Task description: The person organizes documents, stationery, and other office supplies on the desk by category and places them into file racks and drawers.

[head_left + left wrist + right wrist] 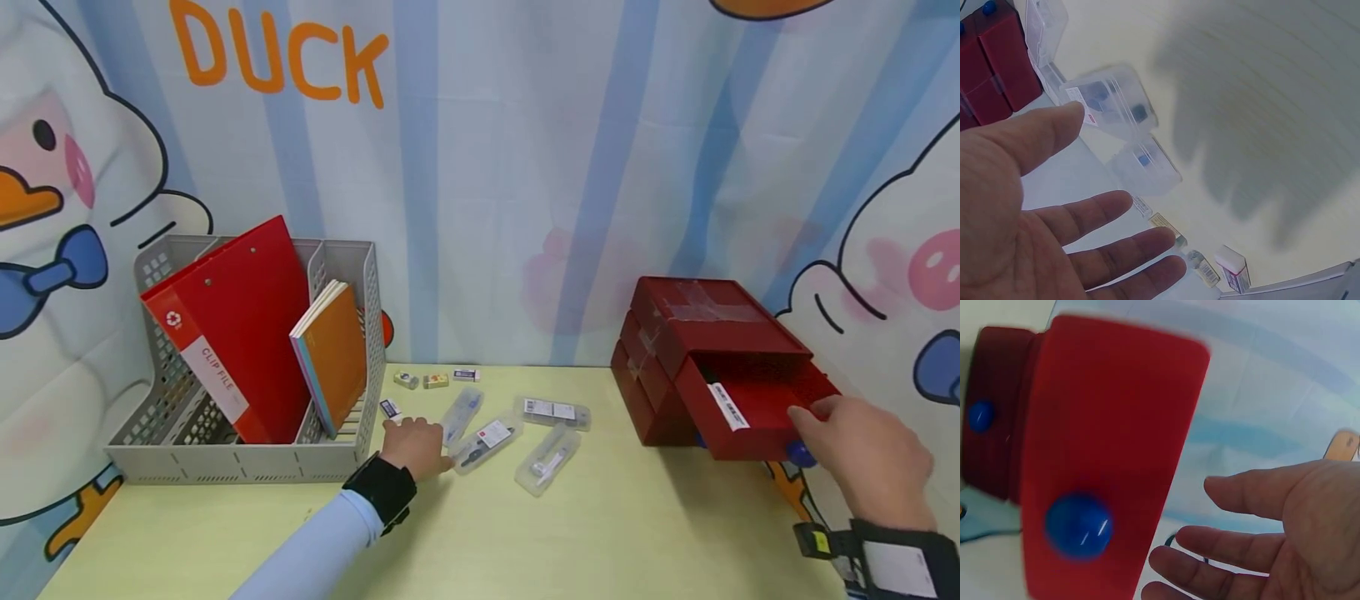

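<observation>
My left hand (412, 447) hovers low over the table with its fingers spread, holding nothing. Beyond its fingertips lies a white eraser with a dark sleeve (391, 409); close to its right is a clear plastic case (462, 414). In the left wrist view, the thumb overlaps another clear case (1110, 103) with small parts inside. My right hand (873, 454) is beside the front of a pulled-out red drawer (705, 421), its fingers loosely bent. The right wrist view shows a gap between those fingers and the drawer's blue knob (1079, 525). A white barcoded strip (727, 406) lies inside the drawer.
A grey divided basket (247, 467) on the left holds a red clip file (247, 333) and notebooks (333, 358). Several small erasers (436, 381) and clear cases (547, 458) lie mid-table. The red drawer cabinet (712, 308) stands at the right, against a printed curtain (495, 167).
</observation>
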`<state>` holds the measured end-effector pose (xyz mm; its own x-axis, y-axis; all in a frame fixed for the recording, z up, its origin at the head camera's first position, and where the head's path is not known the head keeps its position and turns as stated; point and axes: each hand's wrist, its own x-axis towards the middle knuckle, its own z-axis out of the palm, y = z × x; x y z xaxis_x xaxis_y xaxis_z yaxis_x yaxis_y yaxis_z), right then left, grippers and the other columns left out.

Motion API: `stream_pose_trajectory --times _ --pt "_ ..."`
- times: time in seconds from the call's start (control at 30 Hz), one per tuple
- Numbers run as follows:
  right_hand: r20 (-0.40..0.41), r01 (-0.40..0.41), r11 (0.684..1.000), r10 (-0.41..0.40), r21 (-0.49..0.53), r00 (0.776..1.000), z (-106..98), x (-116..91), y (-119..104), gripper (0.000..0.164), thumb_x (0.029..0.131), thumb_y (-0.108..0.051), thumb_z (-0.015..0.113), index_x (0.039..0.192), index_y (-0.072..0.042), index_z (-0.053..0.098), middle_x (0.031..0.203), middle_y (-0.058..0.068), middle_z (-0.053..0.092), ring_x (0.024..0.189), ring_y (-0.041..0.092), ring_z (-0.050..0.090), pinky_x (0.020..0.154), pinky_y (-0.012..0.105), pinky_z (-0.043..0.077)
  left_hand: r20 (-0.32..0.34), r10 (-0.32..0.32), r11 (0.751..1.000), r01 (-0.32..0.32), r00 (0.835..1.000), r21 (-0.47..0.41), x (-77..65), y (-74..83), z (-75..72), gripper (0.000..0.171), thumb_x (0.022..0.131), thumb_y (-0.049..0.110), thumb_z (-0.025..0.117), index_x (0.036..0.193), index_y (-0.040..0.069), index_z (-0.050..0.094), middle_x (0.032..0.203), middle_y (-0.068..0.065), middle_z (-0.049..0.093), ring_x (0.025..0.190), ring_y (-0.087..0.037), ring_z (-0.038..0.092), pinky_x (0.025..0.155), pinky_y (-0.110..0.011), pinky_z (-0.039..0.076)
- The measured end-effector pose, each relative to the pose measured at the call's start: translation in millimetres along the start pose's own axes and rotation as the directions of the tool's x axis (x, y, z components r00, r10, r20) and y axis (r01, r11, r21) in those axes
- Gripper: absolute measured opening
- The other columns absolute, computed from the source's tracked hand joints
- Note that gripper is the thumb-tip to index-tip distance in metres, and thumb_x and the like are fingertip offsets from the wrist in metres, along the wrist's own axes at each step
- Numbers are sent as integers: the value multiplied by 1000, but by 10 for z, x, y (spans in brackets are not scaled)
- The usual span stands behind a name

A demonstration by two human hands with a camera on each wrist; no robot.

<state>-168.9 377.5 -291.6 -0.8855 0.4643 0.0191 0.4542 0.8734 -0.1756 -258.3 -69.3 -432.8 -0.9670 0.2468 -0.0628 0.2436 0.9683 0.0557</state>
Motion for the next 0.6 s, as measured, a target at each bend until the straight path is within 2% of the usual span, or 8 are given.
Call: stream_pose_trajectory --times 0.07,0.13,0.27,0.33,0.43,0.6 --pt "18 -18 1000 18 -7 1000 44 -11 121 53 95 -28 62 115 21 54 107 40 54 88 50 52 66 57 53 -1 3 1000 -3 1000 -2 -3 -7 6 49 84 44 77 108 2 70 96 -16 65 94 -36 59 94 -65 39" --pt "37 -24 1000 23 13 999 100 -10 214 57 95 -30 63 118 20 52 112 42 52 93 53 49 67 59 53 -3 5 1000 -5 1000 -5 -11 -11 9 49 84 44 77 107 2 70 96 -16 65 94 -36 59 94 -65 39" --pt "52 34 997 -38 70 998 229 -8 299 79 86 -35 74 135 16 38 126 43 40 104 58 41 74 66 50 -6 4 1000 -4 1000 -14 -17 -11 23 49 83 44 78 106 2 69 95 -17 65 94 -36 59 94 -66 39" --pt "43 56 996 -59 73 997 286 -9 296 88 82 -36 79 139 13 32 129 43 37 105 59 40 76 69 48 -12 4 1000 -4 1000 -14 -18 -4 31 49 83 44 78 105 2 69 95 -17 65 94 -37 60 94 -66 39" --pt "42 42 998 -44 55 998 361 -21 260 86 80 -33 81 134 15 34 125 43 41 100 56 45 76 66 50 -11 -1 1000 0 1000 -8 -19 10 43 49 82 45 78 104 2 69 95 -16 65 95 -37 60 94 -66 38" --pt "34 -30 999 28 41 999 430 -19 202 76 85 -27 77 130 18 35 119 42 46 93 51 51 76 62 52 -18 -7 1000 7 1000 5 -13 13 50 48 82 45 78 103 3 70 93 -16 65 95 -37 60 94 -65 39"
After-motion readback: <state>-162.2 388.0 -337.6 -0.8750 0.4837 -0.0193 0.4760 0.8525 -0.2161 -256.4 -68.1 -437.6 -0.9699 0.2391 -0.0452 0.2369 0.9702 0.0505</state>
